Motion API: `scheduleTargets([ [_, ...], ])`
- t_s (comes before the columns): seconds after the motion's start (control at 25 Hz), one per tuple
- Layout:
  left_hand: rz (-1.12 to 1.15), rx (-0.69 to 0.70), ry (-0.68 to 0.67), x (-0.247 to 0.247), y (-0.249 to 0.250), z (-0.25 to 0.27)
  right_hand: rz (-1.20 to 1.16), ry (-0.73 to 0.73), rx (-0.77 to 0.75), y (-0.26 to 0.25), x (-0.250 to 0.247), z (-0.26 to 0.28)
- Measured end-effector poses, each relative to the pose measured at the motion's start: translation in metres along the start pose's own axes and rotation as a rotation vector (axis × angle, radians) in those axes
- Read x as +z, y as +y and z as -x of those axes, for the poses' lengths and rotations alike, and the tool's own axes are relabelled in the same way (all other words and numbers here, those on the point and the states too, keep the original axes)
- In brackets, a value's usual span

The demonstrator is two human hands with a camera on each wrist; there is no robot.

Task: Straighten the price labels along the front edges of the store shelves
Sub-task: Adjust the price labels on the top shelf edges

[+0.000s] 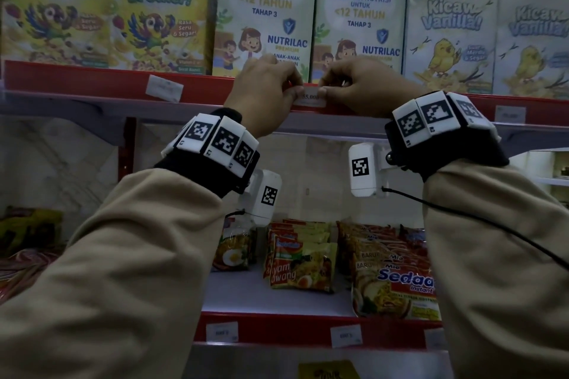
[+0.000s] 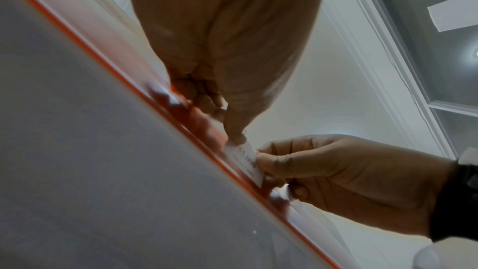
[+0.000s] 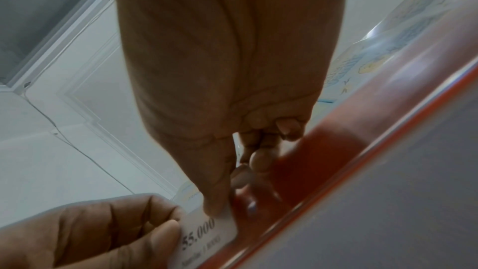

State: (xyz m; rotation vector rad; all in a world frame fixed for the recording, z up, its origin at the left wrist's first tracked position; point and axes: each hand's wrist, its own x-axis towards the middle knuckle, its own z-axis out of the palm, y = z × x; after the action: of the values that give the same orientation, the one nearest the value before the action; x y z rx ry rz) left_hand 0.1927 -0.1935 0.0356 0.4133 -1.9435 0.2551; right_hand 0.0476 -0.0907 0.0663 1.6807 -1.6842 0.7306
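A white price label (image 1: 310,98) printed 55.000 sits on the red front strip of the upper shelf (image 1: 92,80). My left hand (image 1: 296,92) pinches its left end and my right hand (image 1: 323,88) pinches its right end, fingers curled. In the left wrist view my left hand (image 2: 236,139) has its thumb on the price label (image 2: 249,159), with my right hand (image 2: 261,161) opposite. The right wrist view shows the price label (image 3: 207,234) lying roughly along the strip between my right hand (image 3: 220,206) and my left hand (image 3: 170,224). Another label (image 1: 164,88) further left hangs tilted.
Nutrilac boxes (image 1: 264,15) stand just behind my hands, with cereal boxes (image 1: 160,15) to the left and Kicaw Vanilla boxes (image 1: 449,37) to the right. A further label (image 1: 510,114) sits at the right. Noodle packs (image 1: 303,258) fill the lower shelf, whose red edge carries labels (image 1: 346,336).
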Motion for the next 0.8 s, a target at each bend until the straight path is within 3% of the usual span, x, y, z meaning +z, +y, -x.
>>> scheduleTargets([
  [0.8, -0.062, -0.072, -0.081, -0.0057, 0.0045, -0.0075, -0.030, -0.067, -0.045, 0.0047, -0.0045, -0.0050],
])
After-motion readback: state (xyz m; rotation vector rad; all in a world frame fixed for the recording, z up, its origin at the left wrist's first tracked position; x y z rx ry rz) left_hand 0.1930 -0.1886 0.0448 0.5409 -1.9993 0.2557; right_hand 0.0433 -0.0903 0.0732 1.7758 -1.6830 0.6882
